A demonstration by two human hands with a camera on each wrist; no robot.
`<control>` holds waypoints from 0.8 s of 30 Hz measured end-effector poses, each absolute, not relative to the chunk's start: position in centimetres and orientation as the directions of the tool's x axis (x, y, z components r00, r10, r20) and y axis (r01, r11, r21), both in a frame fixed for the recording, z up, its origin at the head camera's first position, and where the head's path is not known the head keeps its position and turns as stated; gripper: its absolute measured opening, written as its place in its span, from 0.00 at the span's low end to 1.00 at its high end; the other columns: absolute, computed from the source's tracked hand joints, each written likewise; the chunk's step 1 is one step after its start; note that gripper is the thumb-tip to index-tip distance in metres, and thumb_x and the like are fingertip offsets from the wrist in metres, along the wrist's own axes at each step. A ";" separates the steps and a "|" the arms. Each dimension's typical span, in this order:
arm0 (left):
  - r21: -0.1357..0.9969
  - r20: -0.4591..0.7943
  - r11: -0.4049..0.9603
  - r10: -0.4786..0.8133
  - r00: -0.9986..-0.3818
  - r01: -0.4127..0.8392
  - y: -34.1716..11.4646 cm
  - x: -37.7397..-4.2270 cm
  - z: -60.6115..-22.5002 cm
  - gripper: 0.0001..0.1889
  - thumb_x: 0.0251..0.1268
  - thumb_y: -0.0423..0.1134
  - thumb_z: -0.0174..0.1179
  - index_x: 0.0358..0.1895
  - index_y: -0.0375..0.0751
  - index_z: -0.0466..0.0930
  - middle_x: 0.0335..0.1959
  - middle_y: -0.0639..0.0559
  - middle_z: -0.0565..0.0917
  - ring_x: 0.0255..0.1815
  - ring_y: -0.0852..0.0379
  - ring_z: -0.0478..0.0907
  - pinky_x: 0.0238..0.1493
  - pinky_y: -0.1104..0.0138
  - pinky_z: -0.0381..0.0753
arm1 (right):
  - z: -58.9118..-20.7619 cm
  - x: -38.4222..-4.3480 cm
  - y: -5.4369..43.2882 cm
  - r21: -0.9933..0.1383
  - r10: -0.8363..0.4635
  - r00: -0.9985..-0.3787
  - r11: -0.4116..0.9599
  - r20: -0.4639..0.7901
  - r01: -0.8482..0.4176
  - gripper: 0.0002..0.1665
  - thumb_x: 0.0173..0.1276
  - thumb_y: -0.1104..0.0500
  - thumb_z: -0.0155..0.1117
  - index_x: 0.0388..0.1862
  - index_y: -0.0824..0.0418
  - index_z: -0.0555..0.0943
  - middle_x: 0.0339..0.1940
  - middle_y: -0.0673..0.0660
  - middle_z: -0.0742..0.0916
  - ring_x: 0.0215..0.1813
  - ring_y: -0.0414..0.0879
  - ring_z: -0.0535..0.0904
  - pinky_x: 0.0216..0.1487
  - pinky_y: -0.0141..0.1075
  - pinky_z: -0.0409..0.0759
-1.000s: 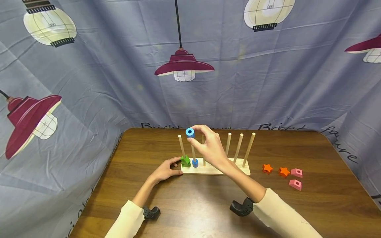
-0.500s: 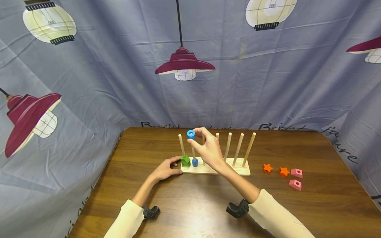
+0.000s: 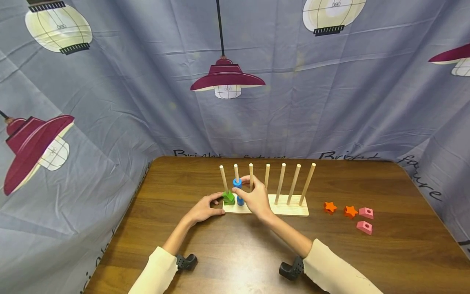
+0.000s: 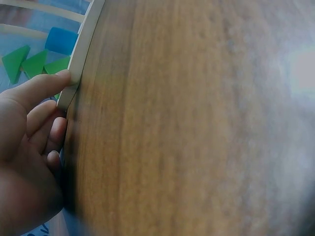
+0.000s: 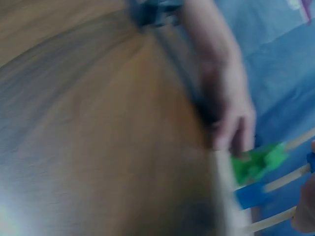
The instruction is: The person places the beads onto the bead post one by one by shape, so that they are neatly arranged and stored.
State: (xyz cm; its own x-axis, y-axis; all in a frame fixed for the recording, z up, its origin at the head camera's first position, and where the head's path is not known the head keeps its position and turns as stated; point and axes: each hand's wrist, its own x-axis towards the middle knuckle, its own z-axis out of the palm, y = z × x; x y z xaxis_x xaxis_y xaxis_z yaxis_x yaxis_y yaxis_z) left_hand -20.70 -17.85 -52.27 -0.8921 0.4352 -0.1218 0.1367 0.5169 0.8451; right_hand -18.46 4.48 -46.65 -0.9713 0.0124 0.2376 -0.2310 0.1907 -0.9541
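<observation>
Seven pegs (image 3: 280, 184), two cylinders (image 3: 240, 202), two stars (image 3: 329, 207), two trapezoids (image 3: 362, 227)

Right fingers (image 3: 242, 192) pinched — left fingers (image 3: 213, 197) curled — forearms (image 3: 290, 237) angled inward.

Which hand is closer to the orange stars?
The right hand. It holds a blue cylinder on the second peg from the left, to the left of the orange stars; the left hand is farther left, gripping the left end of the wooden board.

Light falls evenly here; the table (image 3: 235, 257) throws back a pale glare. The left wrist view hazes rightward; the right one is smeared with blur.
</observation>
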 end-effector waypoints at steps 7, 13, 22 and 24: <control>0.844 -0.105 0.514 0.435 -0.894 0.151 -17.9 -20.7 -52.1 0.36 0.59 0.39 0.71 0.71 0.34 0.70 0.58 0.43 0.77 0.52 0.49 0.71 0.56 0.53 0.68 | -51.3 -18.3 4.2 -0.943 0.046 -0.991 0.316 0.123 -0.102 0.17 0.56 0.63 0.78 0.43 0.61 0.82 0.40 0.56 0.87 0.50 0.54 0.81 0.53 0.50 0.74; 0.843 -0.095 0.513 0.440 -0.893 0.163 -17.8 -20.8 -52.1 0.36 0.59 0.38 0.71 0.71 0.34 0.69 0.61 0.42 0.75 0.52 0.49 0.71 0.56 0.54 0.68 | -51.5 -17.8 5.0 -0.943 0.009 -0.995 0.319 0.101 -0.093 0.20 0.58 0.64 0.76 0.49 0.63 0.81 0.47 0.60 0.86 0.55 0.59 0.80 0.58 0.54 0.72; 0.850 -0.099 0.503 0.443 -0.891 0.156 -17.7 -20.7 -52.4 0.36 0.59 0.37 0.71 0.71 0.33 0.69 0.62 0.41 0.75 0.53 0.49 0.70 0.57 0.52 0.67 | -50.8 -14.8 10.0 -0.979 -0.105 -0.993 0.187 0.062 -0.081 0.27 0.64 0.70 0.70 0.61 0.74 0.76 0.59 0.70 0.80 0.62 0.63 0.76 0.62 0.46 0.73; 0.853 -0.098 0.499 0.442 -0.891 0.153 -17.7 -20.7 -52.4 0.36 0.59 0.37 0.71 0.71 0.33 0.69 0.62 0.41 0.75 0.53 0.48 0.70 0.57 0.52 0.67 | -50.5 -14.3 11.8 -0.981 -0.100 -0.992 0.171 0.071 -0.088 0.22 0.65 0.70 0.69 0.57 0.74 0.78 0.55 0.69 0.82 0.58 0.62 0.79 0.59 0.41 0.76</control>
